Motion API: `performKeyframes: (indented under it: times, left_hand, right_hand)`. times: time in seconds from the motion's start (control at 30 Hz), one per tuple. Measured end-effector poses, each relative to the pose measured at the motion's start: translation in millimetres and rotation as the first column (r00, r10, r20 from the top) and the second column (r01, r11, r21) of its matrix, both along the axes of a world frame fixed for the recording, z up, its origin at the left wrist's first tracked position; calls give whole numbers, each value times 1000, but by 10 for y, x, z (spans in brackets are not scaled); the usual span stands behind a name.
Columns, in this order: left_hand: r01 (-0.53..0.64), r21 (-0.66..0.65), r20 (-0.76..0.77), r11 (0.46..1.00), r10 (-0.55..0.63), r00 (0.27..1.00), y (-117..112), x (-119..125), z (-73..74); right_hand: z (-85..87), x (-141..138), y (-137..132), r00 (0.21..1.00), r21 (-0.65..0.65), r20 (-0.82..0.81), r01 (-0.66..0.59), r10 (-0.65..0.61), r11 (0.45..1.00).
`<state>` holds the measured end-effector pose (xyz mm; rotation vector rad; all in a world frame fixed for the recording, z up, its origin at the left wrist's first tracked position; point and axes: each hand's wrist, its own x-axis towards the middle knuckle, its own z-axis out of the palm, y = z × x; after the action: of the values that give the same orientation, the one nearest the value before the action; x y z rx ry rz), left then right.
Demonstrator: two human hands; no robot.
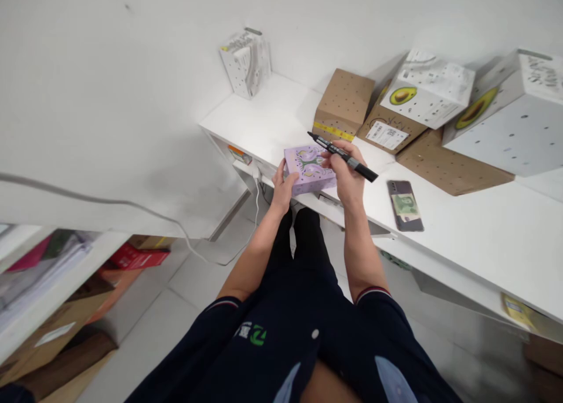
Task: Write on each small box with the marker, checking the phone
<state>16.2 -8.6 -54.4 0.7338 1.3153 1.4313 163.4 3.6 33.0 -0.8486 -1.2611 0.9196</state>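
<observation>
With the left hand [281,189] curled around the 9 o'clock end of the lilac cardboard box [308,169] at the white table [484,239] edge and the right hand [346,171] pinching the black marker pen [347,158], tip toward 10 o'clock, a slack grip could drop the box

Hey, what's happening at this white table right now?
A person at the long white table grips a small lilac patterned cardboard box with the left hand, at the table's front edge. The right hand holds a black marker pen just above the box. A dark phone lies to the right; brown cardboard cartons sit behind.
</observation>
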Motion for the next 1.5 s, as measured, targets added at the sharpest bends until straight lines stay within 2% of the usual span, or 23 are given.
performKeyframes:
  times: [0.13, 0.27, 0.37, 0.6, 0.9, 1.1, 1.27, 1.5]
  left_hand:
    - [-24, -5, -40, 1000, 24, 999, 23, 15, -41]
    - [-28, 31, -66, 999, 30, 997, 38, 9, -84]
    - [-27, 57, -67, 998, 31, 997, 38, 1, -119]
    - [-37, 90, -101, 995, 46, 994, 46, -11, -169]
    - [-22, 69, -120, 997, 31, 992, 24, -5, -136]
    - [-19, 48, -113, 999, 24, 993, 33, -10, -128]
    - [-29, 60, -87, 998, 34, 996, 41, 1, -151]
    - [-29, 73, -73, 997, 35, 997, 31, 10, -111]
  right_hand:
    - [-108, -165, 270, 996, 8, 69, 52, -53, 999]
    - [-245, -235, 439, 989, -81, 88, 123, -116, 989]
    - [-288, -235, 456, 986, -117, 118, 135, -121, 984]
    - [-318, -230, 408, 972, -67, 196, 143, -128, 987]
    - [-257, -243, 412, 961, -93, 265, 102, -74, 990]
    - [-258, -246, 402, 961, -113, 258, 135, -102, 984]
    - [-276, -228, 418, 968, -97, 240, 105, -79, 990]
    - [-274, -260, 374, 979, -101, 54, 203, -199, 974]
